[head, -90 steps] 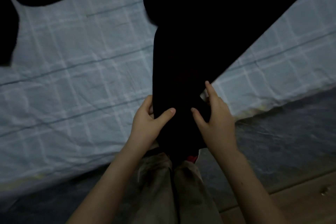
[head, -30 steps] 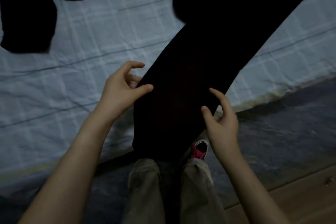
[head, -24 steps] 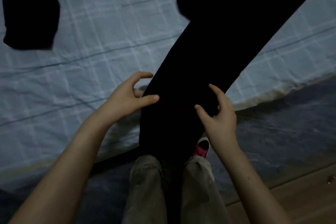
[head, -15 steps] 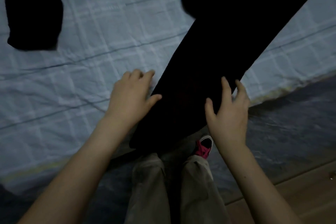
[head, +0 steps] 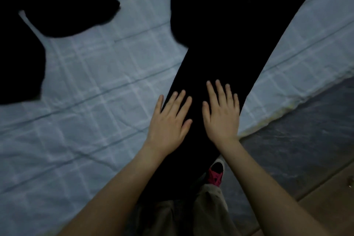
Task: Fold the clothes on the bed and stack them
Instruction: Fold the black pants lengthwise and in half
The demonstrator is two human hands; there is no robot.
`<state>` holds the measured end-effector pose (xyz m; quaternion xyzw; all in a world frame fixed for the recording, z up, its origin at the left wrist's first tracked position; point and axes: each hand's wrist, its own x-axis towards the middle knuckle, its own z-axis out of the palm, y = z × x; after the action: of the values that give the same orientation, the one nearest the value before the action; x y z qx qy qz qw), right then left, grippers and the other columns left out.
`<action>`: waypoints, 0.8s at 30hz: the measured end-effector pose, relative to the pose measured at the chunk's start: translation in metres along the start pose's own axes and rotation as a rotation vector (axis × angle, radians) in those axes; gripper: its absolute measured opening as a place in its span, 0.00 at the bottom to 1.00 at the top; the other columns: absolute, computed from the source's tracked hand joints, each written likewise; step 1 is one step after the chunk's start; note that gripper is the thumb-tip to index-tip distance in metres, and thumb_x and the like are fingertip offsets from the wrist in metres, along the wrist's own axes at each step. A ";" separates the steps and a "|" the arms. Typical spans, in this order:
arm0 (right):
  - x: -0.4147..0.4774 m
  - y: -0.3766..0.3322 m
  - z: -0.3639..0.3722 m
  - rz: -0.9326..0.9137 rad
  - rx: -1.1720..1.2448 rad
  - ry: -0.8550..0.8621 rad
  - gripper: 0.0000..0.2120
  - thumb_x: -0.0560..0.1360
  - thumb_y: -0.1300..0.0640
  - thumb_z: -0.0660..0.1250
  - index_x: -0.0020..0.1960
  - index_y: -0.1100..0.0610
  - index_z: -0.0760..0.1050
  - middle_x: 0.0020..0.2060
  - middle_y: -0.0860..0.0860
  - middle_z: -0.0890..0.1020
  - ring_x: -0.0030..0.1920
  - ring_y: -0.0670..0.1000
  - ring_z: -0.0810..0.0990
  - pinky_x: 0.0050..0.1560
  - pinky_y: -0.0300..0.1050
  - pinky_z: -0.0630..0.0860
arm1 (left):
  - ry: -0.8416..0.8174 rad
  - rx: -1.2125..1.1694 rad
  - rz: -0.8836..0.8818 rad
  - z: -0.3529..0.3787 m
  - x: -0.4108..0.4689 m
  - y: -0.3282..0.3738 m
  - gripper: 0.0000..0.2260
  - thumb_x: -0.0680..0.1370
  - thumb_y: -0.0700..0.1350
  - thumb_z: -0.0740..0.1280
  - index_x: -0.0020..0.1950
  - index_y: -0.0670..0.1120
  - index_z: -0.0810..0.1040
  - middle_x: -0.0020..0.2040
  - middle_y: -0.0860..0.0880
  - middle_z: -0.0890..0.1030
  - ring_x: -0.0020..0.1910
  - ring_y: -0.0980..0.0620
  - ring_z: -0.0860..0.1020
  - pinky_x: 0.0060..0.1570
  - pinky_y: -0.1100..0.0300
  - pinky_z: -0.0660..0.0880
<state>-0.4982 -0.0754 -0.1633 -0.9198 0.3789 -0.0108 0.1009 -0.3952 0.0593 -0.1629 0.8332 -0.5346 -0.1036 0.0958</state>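
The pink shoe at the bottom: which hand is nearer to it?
Right. The right hand lies flat on the black garment almost directly above the pink shoe; the left hand lies flat further to the left, over the garment's left edge.

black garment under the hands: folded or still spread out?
Spread out. The black garment runs as one long strip across the bed, its near end past the edge; left hand and right hand lie flat on it.

We see the garment (head: 220, 44) lying on the bed (head: 95, 101), both hands on its near end, another garment (head: 28, 34) to its left.
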 end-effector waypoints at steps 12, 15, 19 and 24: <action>0.189 0.028 -0.112 -0.040 0.422 0.262 0.21 0.80 0.54 0.63 0.72 0.56 0.70 0.62 0.56 0.75 0.63 0.55 0.71 0.58 0.34 0.61 | 0.316 -0.777 -0.474 -0.093 0.217 -0.075 0.18 0.80 0.49 0.65 0.69 0.50 0.72 0.65 0.50 0.72 0.60 0.54 0.74 0.53 0.74 0.68; 0.240 0.028 -0.117 0.044 0.530 0.098 0.25 0.80 0.44 0.59 0.75 0.49 0.65 0.67 0.53 0.73 0.67 0.53 0.70 0.66 0.45 0.68 | 0.235 -0.935 -0.604 -0.095 0.268 -0.086 0.23 0.80 0.51 0.65 0.74 0.52 0.65 0.70 0.46 0.70 0.64 0.50 0.73 0.62 0.58 0.71; 0.282 0.013 -0.112 -0.034 0.603 -0.011 0.32 0.76 0.33 0.56 0.76 0.46 0.64 0.65 0.51 0.77 0.66 0.53 0.74 0.64 0.47 0.71 | 0.218 -1.183 -0.673 -0.094 0.307 -0.091 0.25 0.80 0.48 0.66 0.75 0.49 0.63 0.60 0.45 0.79 0.55 0.48 0.81 0.58 0.55 0.77; 0.303 0.002 -0.101 -0.079 0.584 -0.032 0.34 0.74 0.39 0.68 0.76 0.51 0.66 0.65 0.49 0.75 0.65 0.48 0.74 0.57 0.31 0.65 | 0.341 -1.411 -0.642 -0.096 0.307 -0.095 0.18 0.78 0.39 0.68 0.67 0.48 0.73 0.50 0.47 0.84 0.47 0.51 0.85 0.43 0.61 0.80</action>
<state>-0.2934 -0.3064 -0.0818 -0.8659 0.3222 -0.1090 0.3669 -0.1608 -0.1763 -0.1176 0.6935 -0.0543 -0.3115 0.6474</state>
